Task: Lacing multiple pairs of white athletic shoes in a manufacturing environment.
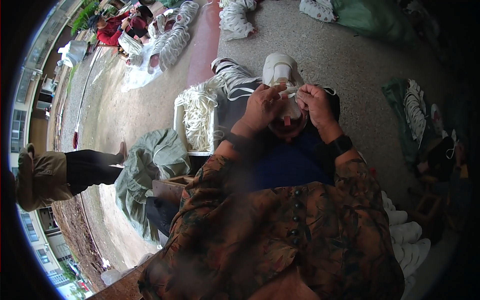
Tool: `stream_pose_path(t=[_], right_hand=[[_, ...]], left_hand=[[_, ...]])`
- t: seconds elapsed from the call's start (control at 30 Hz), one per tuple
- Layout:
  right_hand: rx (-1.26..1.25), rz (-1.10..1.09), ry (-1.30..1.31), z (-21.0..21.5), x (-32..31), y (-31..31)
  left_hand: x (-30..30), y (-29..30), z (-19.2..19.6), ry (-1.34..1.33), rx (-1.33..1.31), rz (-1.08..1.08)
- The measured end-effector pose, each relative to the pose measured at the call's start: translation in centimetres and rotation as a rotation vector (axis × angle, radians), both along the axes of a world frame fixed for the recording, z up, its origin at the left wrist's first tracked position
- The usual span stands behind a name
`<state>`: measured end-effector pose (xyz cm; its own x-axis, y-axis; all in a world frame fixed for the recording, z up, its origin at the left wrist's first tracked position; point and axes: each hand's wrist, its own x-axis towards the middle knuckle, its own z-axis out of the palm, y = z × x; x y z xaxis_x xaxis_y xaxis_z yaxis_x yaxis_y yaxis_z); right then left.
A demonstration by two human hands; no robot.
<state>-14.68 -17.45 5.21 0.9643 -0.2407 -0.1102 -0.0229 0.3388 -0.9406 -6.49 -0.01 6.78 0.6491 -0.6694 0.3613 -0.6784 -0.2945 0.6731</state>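
Note:
A white sneaker (279, 65) rests on my lap, toe pointing away from me, with a reddish-brown tab on its tongue. Over its lace area, my left hand (261, 109) bends in from the left, its fingertips closed at the white shoelace (291, 91). On the shoe's other side, my right hand (315, 102) pinches the lace between thumb and fingers. The sneaker's heel end and part of its opening lie behind my hands. Just left of my left forearm stands a white box (178, 120) heaped with loose white laces (199, 117).
Bundled white shoes (234, 75) lie beyond the box, more (237, 20) farther off. A grey-green sack (150, 165) and wooden box (170, 187) are at my left. White shoes (407, 235) pile up at right. One person sits far left; another person (70, 172) stands nearer.

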Motion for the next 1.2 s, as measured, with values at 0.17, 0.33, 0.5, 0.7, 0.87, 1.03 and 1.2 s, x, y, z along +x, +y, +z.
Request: stream_pose_path(t=[0.17, 0.33, 0.5, 0.7, 0.87, 1.03, 1.2], right_hand=[[-0.174, -0.023, -0.072, 0.4, 0.0, 0.8], [-0.180, 0.015, 0.061, 1.1, 0.3, 0.4], [-0.298, 0.027, 0.069, 1.5, 0.2, 1.0], [-0.211, -0.020, 0.066, 1.5, 0.1, 0.8], [-0.322, -0.009, 0.154, 1.7, 0.3, 1.0], [-1.206, -0.202, -0.157, 2.0, 0.5, 1.6], [-1.217, -0.056, 0.051, 2.0, 0.7, 1.6]], left_hand=[[-0.1, -0.6, -1.2, 0.094, -0.139, -0.023], [0.1, 0.3, -1.4, 0.126, -0.236, -0.179], [0.0, -0.4, -1.5, 0.028, -0.111, -0.056], [1.0, 0.3, -2.3, -0.002, -0.246, -0.241], [1.2, 0.8, -2.7, 0.123, -0.288, -0.291], [1.0, 0.9, -3.0, 0.297, -0.390, -0.294], [1.0, 1.4, -3.1, 0.389, -0.349, -0.291]])
